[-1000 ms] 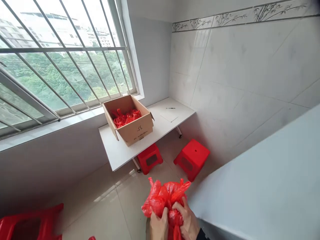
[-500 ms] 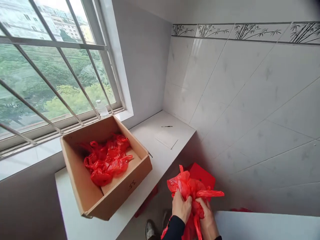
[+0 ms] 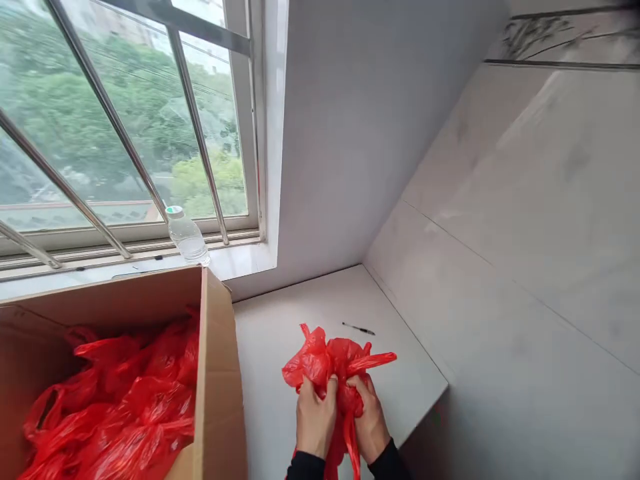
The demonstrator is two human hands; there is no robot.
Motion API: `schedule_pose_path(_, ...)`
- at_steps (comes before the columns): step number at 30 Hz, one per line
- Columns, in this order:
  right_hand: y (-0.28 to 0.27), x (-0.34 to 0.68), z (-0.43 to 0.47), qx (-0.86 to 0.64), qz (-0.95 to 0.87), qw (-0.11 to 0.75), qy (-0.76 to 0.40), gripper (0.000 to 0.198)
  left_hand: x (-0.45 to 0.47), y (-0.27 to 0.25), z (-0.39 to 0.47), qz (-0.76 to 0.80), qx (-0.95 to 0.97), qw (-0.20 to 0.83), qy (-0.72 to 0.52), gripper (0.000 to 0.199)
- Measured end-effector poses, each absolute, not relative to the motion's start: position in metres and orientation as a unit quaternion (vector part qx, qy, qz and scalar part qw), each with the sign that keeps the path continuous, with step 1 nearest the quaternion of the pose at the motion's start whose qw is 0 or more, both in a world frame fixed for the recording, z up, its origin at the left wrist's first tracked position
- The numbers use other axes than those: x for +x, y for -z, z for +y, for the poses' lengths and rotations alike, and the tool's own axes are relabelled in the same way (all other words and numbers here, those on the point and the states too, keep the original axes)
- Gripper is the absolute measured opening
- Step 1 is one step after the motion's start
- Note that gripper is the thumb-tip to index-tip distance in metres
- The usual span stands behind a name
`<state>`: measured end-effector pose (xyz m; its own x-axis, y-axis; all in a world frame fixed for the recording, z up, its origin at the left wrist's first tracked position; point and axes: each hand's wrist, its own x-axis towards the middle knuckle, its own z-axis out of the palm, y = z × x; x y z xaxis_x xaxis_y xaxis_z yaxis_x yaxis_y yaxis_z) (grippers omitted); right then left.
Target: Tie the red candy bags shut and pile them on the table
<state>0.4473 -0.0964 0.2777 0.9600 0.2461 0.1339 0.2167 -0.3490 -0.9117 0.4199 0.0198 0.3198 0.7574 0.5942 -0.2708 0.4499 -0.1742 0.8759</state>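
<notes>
Bunched red plastic bags (image 3: pixel 345 353) are gripped between my two hands above the white tabletop, with loose handles sticking out to the right and hanging below. My left hand (image 3: pixel 316 417) is closed on the left side of the bunch, thumb on top. On the right side my right hand (image 3: pixel 369 420) pinches the same red plastic, its fingers partly hidden behind it. Left of my hands, a cardboard box (image 3: pixel 220 380) holds a heap of more red plastic bags (image 3: pixel 120 393). Whether anything is inside the bags I hold cannot be seen.
A black pen (image 3: pixel 359 329) lies on the white table (image 3: pixel 270 333) beyond my hands. On the windowsill stands a clear plastic bottle (image 3: pixel 187 237) with a white cap, behind the box. Metal bars (image 3: pixel 200 133) cross the window. A tiled wall (image 3: pixel 525 267) rises at the right.
My view has turned and come closer to the table and box. Both hands, still gripping the red bags, have moved from beside the table to over it.
</notes>
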Motion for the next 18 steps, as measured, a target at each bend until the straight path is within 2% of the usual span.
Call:
schedule_pose_path(6,-0.246,0.655,-0.027,-0.820,-0.228,0.513,-0.114,0.026,0.597,-0.294,0.098,0.418,0.755,0.496,-0.097,0.029)
schedule_pose_path(10,-0.225,0.724,0.019,-0.827,-0.256,0.471,-0.170,0.038,0.645,-0.290,0.137,0.413,0.783,0.454,-0.098,0.033)
schedule_pose_path(14,-0.216,0.747,0.017,-0.815,-0.302,0.451,-0.201,0.059,0.597,-0.295,0.118,0.433,0.788,0.409,-0.155,0.055)
schedule_pose_path(18,-0.206,0.738,-0.047,-0.816,-0.303,0.461,-0.174,0.060,0.476,-0.294,0.040,0.520,0.735,0.411,-0.143,0.045)
